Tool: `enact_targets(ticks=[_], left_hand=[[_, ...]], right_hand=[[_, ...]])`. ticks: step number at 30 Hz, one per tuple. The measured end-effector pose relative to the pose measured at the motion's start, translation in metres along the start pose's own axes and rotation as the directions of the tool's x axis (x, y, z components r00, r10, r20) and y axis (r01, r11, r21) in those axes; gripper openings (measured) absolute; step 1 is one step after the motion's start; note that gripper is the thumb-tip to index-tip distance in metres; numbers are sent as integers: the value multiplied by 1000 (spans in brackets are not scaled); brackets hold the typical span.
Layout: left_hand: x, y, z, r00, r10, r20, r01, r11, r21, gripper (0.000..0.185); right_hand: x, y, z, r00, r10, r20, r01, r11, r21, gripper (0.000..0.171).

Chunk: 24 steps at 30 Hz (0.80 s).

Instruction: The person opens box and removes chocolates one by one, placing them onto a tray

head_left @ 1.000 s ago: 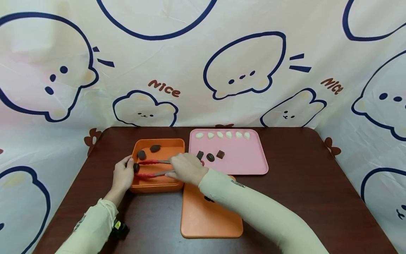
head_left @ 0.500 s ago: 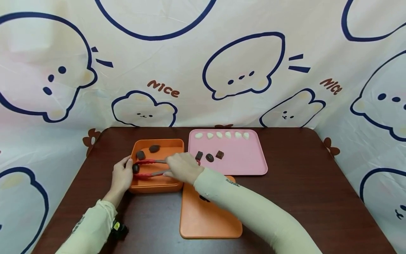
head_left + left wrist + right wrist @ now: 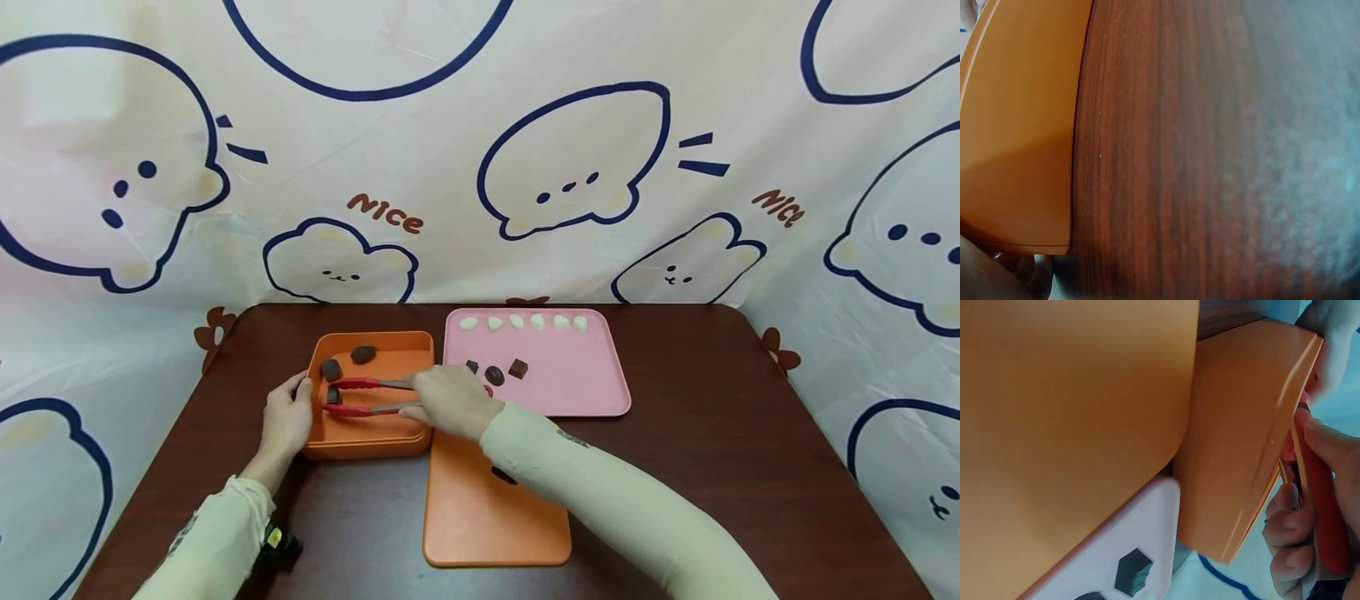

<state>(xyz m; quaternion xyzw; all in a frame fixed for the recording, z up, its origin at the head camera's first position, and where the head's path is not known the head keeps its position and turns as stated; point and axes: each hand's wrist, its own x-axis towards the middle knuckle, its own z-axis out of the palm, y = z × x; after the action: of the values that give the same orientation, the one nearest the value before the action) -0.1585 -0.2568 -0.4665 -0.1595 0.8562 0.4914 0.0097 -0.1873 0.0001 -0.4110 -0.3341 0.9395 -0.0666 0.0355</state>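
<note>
Our right hand [image 3: 450,402] gripped the red tongs [image 3: 367,397] by their handle end, in the middle of the head view, and the tips were closed on a small dark chocolate piece [image 3: 333,395] inside the orange box [image 3: 367,446]. Half a second earlier this piece was at the left wall of the box, almost touching our other hand; now it sat a little more to the right, between the tips, so we judged that the tongs had just caught it and pulled it away from the wall. We could not tell if it was already lifted from the floor of the box.

Our left hand [image 3: 288,417] rested on the left rim of the box with relaxed fingers and steadied it, grasping nothing.

Two more dark pieces [image 3: 363,354] lay in the upper part of the box. Right of it, the pink tray [image 3: 600,392] carried a row of white pieces [image 3: 525,322] along its far edge and three dark pieces [image 3: 494,374] below them. The orange lid [image 3: 495,517] lay flat on the brown table [image 3: 712,467], in the lower centre of the frame.
</note>
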Motion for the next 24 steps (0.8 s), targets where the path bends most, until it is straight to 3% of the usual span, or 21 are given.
enact_targets(ticks=[14, 24], left_hand=[[0, 1, 0, 1000, 1, -4, -1, 1000, 5, 58], [-1, 0, 0, 1000, -2, 6, 2, 1000, 0, 58]], right_hand=[[-27, 27, -5, 997, 72, -19, -67, 980, 188, 43], [-50, 47, -6, 988, 119, -98, -96, 974, 207, 39]])
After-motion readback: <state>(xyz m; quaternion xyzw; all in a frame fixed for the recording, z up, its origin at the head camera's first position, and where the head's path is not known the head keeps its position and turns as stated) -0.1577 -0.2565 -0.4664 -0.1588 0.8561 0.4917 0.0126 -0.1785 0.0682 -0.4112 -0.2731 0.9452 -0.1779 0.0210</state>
